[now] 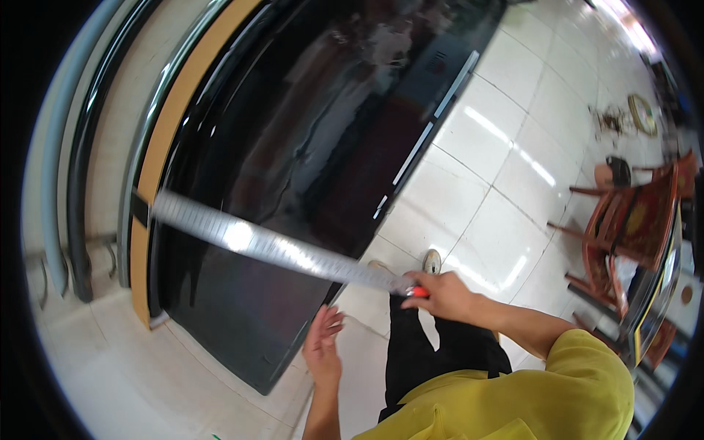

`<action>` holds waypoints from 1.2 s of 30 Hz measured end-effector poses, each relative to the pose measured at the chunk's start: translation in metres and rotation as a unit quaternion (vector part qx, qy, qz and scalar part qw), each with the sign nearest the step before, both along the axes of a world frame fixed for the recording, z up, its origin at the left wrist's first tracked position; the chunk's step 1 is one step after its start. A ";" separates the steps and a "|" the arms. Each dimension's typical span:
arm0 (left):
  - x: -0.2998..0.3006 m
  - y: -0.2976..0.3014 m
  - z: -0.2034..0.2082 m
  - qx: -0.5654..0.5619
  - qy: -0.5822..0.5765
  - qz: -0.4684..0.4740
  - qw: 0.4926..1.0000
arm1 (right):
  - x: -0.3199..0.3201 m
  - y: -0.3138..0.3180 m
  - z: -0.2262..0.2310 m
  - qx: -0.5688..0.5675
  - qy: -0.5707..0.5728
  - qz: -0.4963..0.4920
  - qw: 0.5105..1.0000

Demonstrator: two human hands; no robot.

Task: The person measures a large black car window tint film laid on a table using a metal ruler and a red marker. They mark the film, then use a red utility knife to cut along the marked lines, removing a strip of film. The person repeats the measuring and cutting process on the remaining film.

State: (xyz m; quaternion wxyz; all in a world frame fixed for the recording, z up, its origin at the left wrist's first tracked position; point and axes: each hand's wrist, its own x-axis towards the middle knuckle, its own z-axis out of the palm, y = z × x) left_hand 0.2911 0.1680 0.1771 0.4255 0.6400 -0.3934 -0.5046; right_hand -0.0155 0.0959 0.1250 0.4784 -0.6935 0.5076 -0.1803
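Note:
In my right hand (447, 295) is the near end of a long, shiny metal ruler (271, 246) with marks along its edge. My fingers are closed round it, and a small red thing (417, 292) shows at the fingertips; its kind is unclear. The ruler spans a large glossy black panel (257, 323), slanting up to the left, and its far end is beside a tan strip (139, 268) along the panel's far edge. Whether the ruler touches the panel I cannot tell. Near the panel's right edge, my left hand (323, 339) has its fingers apart and holds nothing.
Beyond the tan strip, grey and black tubes (79, 176) curve along the left. White floor tiles (469, 183) surround my feet. Wooden chairs (634, 224) stand at the right beside a table edge (660, 293). A round thing (642, 115) lies farther back.

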 end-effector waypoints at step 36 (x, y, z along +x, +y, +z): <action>0.069 -0.262 0.000 0.136 0.443 0.057 0.884 | -0.044 -0.039 -0.006 -0.038 0.091 -0.074 0.992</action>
